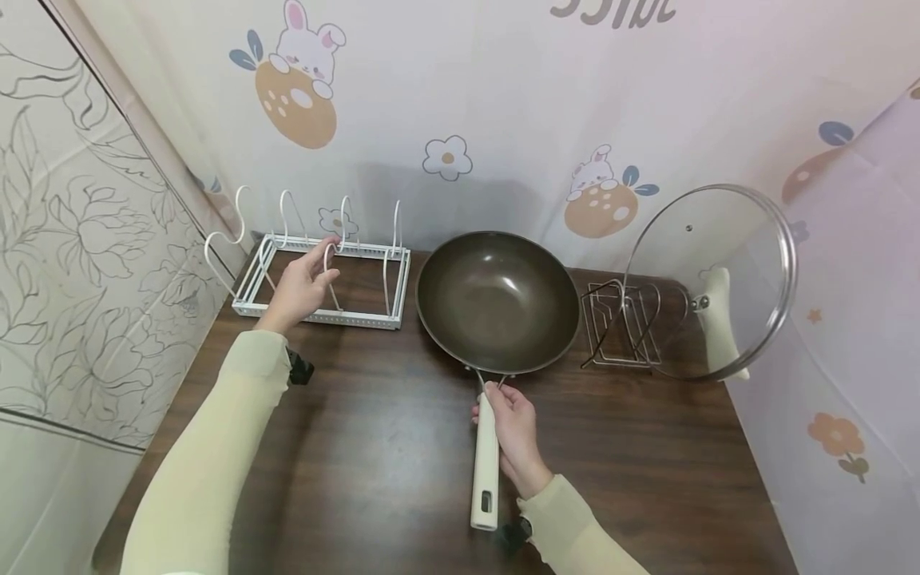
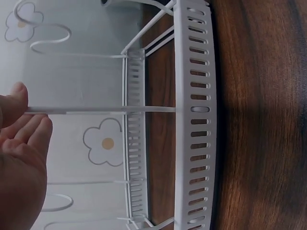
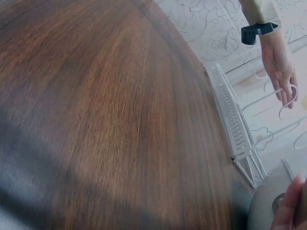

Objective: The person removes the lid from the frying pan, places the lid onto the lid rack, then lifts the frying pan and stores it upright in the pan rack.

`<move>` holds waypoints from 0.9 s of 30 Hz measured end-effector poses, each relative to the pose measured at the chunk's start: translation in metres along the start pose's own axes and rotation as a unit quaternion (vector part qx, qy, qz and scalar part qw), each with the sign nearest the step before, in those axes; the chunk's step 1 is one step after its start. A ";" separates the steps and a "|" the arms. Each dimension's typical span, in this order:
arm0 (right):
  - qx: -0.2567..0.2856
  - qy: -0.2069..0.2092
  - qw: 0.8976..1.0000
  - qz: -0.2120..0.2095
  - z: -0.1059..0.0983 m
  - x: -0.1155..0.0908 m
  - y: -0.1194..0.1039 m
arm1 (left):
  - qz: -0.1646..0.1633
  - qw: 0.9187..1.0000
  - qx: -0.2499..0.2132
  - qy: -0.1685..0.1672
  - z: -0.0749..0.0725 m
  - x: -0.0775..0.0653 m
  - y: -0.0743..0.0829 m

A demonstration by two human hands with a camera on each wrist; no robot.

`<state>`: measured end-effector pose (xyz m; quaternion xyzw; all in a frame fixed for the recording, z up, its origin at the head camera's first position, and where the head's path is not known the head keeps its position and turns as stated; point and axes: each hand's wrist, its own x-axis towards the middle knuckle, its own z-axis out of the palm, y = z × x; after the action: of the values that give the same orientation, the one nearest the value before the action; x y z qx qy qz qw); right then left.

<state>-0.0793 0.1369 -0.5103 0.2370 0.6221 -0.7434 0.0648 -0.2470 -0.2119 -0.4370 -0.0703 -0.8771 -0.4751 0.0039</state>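
Observation:
At the back left of the table stands a white rack (image 1: 352, 320) with curved wire dividers. My left hand (image 1: 296, 289) is at one wire divider (image 2: 96, 109), pinching it between thumb and fingers. A dark-coated wok (image 1: 496, 311) faces upward to the right of that rack. My right hand (image 1: 516, 427) grips its cream handle (image 1: 485, 487) near the pan end. Only the wok's pale outer side and part of the right hand show in the right wrist view; I cannot tell whether the wok touches the table.
Right of the wok, a small metal wire stand (image 1: 621, 362) holds a glass lid (image 1: 787, 271) upright, its cream knob (image 1: 721, 323) facing right. The dark wooden table (image 1: 381, 463) extends in front. Patterned cloth (image 1: 460, 96) hangs behind and on both sides.

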 end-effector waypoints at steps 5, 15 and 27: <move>-0.015 -0.021 1.000 0.005 -0.004 0.000 -0.003 | -0.006 1.000 0.027 0.012 0.004 -0.004 0.003; -0.044 -0.100 0.993 0.039 -0.017 0.006 -0.014 | 0.001 0.995 0.083 0.063 0.014 -0.022 0.022; -0.080 -0.172 0.979 0.075 -0.028 0.015 -0.027 | 0.059 0.984 0.087 0.141 0.024 -0.043 0.041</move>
<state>-0.0957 0.1727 -0.4961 0.1460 0.6392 -0.7141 0.2452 -0.1979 -0.1750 -0.4190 -0.0537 -0.8998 -0.4015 0.1619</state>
